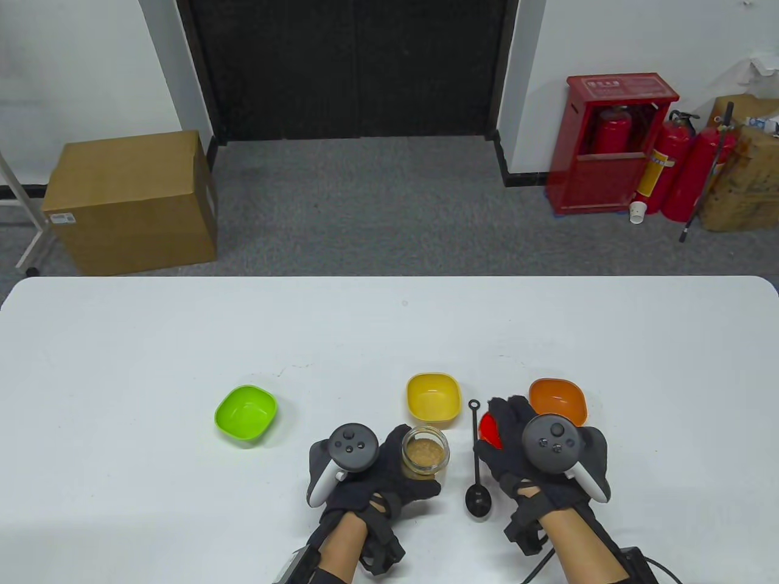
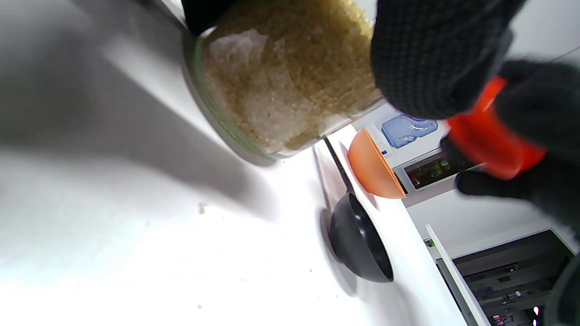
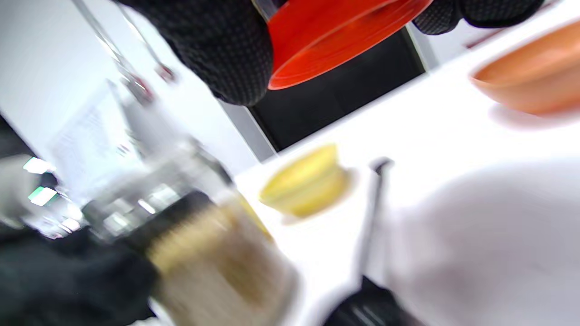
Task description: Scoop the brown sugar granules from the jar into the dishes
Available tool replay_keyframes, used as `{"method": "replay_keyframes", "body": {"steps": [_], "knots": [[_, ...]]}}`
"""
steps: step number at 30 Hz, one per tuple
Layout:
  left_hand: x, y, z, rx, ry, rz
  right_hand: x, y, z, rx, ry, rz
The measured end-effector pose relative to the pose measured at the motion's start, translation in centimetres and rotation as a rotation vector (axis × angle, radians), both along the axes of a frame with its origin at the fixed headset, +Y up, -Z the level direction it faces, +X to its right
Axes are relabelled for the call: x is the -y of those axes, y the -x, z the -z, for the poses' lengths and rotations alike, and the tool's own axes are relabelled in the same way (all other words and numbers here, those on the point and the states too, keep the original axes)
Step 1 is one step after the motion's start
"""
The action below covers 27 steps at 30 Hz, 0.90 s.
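We are counting three dishes sitting on the white worktop [image 1: 122,340]: one green dish [image 1: 246,413] off to the left, one yellow dish [image 1: 433,398] in the middle and one orange dish [image 1: 558,399] to the right. All three are showing bare insides, with no sugar in them that we can see. We are also seeing one glass jar [image 1: 426,452], one black spoon [image 1: 478,467] and one red lid [image 1: 489,428].

The jar is standing open just in front of the yellow dish, and it is holding brown sugar granules [image 2: 290,77] filling most of its height; the left wrist view is showing them packed against the glass. Our left hand [image 1: 371,471] is wrapping around the jar from its left side, fingers curled round the front of it and gripping it on the worktop.

The spoon is lying on the worktop between the jar and our right hand [image 1: 535,456], its bowl toward us and its handle pointing away; its bowl is looking bare. No hand is touching it.

Our right hand is holding the red lid, fingers closed around it, above the worktop and just in front of the orange dish. A few stray granules are lying on the worktop near the jar
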<state>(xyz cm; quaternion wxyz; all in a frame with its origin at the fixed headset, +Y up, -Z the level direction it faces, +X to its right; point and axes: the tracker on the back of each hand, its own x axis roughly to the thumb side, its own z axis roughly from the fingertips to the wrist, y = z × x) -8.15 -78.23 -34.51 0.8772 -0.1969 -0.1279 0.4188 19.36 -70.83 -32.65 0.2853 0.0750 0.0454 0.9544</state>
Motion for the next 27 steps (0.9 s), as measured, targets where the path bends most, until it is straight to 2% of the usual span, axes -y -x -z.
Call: {"method": "replay_keyframes", "body": {"steps": [2,7,12,27], "knots": [[0.0,0.0,0.0,-0.001,0.001,-0.001,2.1,-0.7,-0.1,0.026,0.116,-0.043],[0.0,0.1,0.0,-0.005,0.001,0.002,4.9,-0.9,0.3,0.045,0.229,-0.100],[0.0,0.2,0.0,0.004,0.004,0.002,5.7,-1.0,0.4,0.051,0.236,-0.132],[0.0,0.3,-0.1,0.002,0.006,-0.001,6.1,-1.0,0.3,0.056,0.225,-0.181]]}}
